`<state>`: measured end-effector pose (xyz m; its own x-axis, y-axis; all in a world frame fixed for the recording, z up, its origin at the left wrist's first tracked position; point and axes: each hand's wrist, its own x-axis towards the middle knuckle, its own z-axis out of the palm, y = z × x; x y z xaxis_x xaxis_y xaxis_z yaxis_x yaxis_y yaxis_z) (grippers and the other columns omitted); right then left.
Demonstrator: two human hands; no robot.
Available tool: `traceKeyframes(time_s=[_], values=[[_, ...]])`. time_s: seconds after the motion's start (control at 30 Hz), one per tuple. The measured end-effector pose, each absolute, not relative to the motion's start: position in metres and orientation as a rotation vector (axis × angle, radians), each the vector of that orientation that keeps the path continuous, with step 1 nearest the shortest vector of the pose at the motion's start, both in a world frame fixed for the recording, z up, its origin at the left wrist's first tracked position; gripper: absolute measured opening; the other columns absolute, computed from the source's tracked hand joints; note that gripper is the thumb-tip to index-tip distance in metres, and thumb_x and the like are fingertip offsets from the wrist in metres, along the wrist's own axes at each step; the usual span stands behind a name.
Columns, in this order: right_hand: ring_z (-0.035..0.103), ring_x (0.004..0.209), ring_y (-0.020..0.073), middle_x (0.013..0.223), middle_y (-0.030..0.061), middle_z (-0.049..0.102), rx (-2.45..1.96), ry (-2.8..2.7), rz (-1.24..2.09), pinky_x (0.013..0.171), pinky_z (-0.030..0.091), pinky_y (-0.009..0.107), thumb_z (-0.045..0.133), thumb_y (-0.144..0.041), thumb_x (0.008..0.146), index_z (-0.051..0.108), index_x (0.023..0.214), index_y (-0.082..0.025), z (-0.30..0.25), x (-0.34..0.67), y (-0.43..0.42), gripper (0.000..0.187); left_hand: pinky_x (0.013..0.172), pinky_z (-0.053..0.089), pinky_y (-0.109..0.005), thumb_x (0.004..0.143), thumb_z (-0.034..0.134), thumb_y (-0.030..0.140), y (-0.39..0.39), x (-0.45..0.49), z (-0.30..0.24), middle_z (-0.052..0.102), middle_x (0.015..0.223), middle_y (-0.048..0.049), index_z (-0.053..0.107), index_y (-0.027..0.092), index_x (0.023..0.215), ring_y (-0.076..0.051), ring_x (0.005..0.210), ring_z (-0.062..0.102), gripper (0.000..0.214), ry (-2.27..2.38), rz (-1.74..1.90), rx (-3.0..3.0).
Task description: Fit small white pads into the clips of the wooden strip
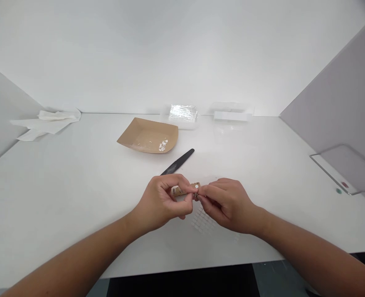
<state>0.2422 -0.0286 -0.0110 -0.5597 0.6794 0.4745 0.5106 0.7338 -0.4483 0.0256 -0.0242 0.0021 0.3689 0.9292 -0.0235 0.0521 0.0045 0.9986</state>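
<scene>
The left hand (157,202) and right hand (233,204) pinch a small brown piece (178,192) with their fingers (211,191), above the tabletop (77,185). It looks light and stiff; grip its ends softly.

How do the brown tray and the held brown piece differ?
The tray is large; the piece is small. The tray rests on the table; the piece is held in the fingers. The tray contains white bits; the piece bears a white dot. Both are brown.
</scene>
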Motion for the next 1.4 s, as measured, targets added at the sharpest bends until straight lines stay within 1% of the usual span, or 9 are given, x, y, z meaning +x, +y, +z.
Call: traceKeyframes(time_s=[0.1,0.23,0.53,0.77,0.97,1.13,1.23,1.3,1.4], values=[[0.044,0.053,0.0091,0.06,-0.0068,0.055,-0.87,-2.258,0.43,0.056,0.034,0.024,0.051,-0.016,0.102,0.06,0.086,-0.021,-0.01,0.243,-0.027,0.02,0.042,0.065,-0.024,0.076,0.069,0.011,-0.022,0.023,0.001,0.073,0.082,-0.0028,0.079,0.017,0.088,-0.015,0.068,0.069,0.016,0.949,0.855,1.349],[0.048,0.054,0.0088,0.06,-0.0068,0.057,-0.866,-2.227,0.477,0.057,0.036,0.023,0.05,-0.017,0.104,0.062,0.088,-0.021,-0.01,0.244,-0.025,0.02,0.041,0.065,-0.024,0.081,0.071,0.017,-0.019,0.021,0.002,0.075,0.087,-0.0052,0.081,0.016,0.095,-0.015,0.067,0.069,0.016,0.907,0.83,1.336],[0.042,0.052,0.0091,0.059,-0.0061,0.054,-0.855,-2.256,0.308,0.057,0.035,0.025,0.051,-0.02,0.105,0.065,0.088,-0.02,-0.014,0.247,-0.023,0.023,0.04,0.063,-0.022,0.087,0.079,0.028,-0.017,0.02,0.005,0.074,0.087,-0.0062,0.082,0.016,0.1,-0.014,0.066,0.066,0.018,0.826,0.838,1.316],[0.049,0.057,0.0089,0.066,-0.0048,0.062,-0.833,-2.233,0.258,0.06,0.037,0.025,0.054,-0.021,0.107,0.071,0.101,-0.019,-0.014,0.249,-0.021,0.018,0.042,0.063,-0.02,0.092,0.077,0.033,-0.011,0.015,0.004,0.073,0.094,-0.0079,0.083,0.019,0.104,-0.017,0.079,0.069,0.019,0.758,0.784,1.32],[0.045,0.059,0.0103,0.065,-0.0038,0.055,-0.896,-2.211,0.275,0.058,0.036,0.026,0.055,-0.025,0.108,0.075,0.103,-0.02,-0.013,0.25,-0.02,0.021,0.044,0.062,-0.018,0.094,0.075,0.034,-0.01,0.015,0.004,0.072,0.092,-0.0071,0.082,0.02,0.103,-0.017,0.081,0.067,0.018,0.752,0.788,1.338],[0.056,0.067,0.0114,0.077,0.0008,0.063,-0.916,-2.109,0.365,0.059,0.046,0.025,0.062,-0.026,0.105,0.077,0.108,-0.022,-0.013,0.248,-0.022,0.016,0.046,0.062,-0.019,0.096,0.073,0.036,-0.011,0.015,0.004,0.072,0.095,-0.0062,0.08,0.018,0.103,-0.01,0.067,0.06,0.021,0.8,0.784,1.371],[0.063,0.074,0.0128,0.085,0.0033,0.067,-0.904,-2.023,0.429,0.062,0.053,0.026,0.067,-0.024,0.102,0.077,0.114,-0.023,-0.013,0.247,-0.022,0.016,0.045,0.06,-0.017,0.096,0.073,0.037,-0.012,0.016,0.004,0.073,0.1,-0.0071,0.079,0.017,0.103,-0.011,0.07,0.062,0.022,0.814,0.782,1.365],[0.064,0.075,0.0132,0.087,0.0033,0.067,-0.904,-1.978,0.464,0.061,0.056,0.025,0.07,-0.022,0.1,0.077,0.117,-0.025,-0.013,0.246,-0.022,0.019,0.044,0.059,-0.017,0.096,0.073,0.038,-0.013,0.017,0.004,0.073,0.099,-0.0069,0.078,0.017,0.102,-0.011,0.07,0.062,0.022,0.817,0.789,1.358],[0.064,0.074,0.013,0.088,0.003,0.067,-0.871,-1.951,0.492,0.059,0.057,0.025,0.071,-0.019,0.098,0.078,0.113,-0.026,-0.012,0.247,-0.022,0.018,0.043,0.059,-0.018,0.096,0.073,0.039,-0.015,0.018,0.004,0.07,0.093,-0.0047,0.078,0.017,0.1,-0.008,0.06,0.057,0.023,0.832,0.778,1.365]])
